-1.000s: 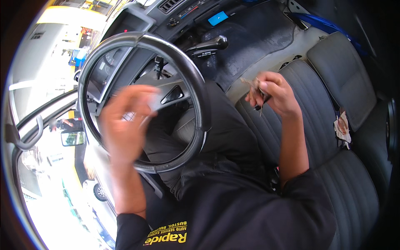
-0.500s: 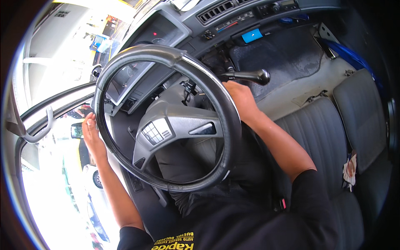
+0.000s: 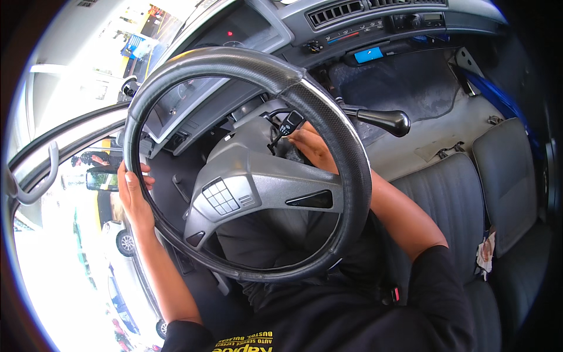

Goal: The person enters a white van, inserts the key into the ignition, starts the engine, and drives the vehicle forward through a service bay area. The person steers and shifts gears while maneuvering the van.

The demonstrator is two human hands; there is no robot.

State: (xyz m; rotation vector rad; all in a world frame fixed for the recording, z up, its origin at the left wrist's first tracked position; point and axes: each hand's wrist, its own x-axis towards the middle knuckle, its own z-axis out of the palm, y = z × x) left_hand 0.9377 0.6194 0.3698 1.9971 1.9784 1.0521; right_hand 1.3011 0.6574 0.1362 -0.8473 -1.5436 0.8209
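Observation:
The black steering wheel (image 3: 352, 193), with a grey spoked hub, stands in front of me. My left hand (image 3: 136, 202) is at the left side of its rim, with fingertips curled through to the inner side. Behind the right part of the rim, my right hand (image 3: 314, 145) reaches toward the steering column, its fingers drawn together. Those fingertips meet the lower side of a black control stalk (image 3: 291, 123) with white markings. A dark loop or cord (image 3: 272, 141) hangs beside it. The rim hides part of my right hand, and what its fingers pinch is unclear.
A gear lever (image 3: 384, 121) with a black knob juts out right of the wheel. The dashboard vents (image 3: 337, 14) and a blue card-like item (image 3: 368, 55) lie beyond. Grey seats (image 3: 443, 205) are at right. Left, the door window shows parked vehicles and people.
My right hand has moved from beside the rim near the gear lever to behind the wheel, at the stalk. My left hand has closed onto the rim. The view has shifted slightly.

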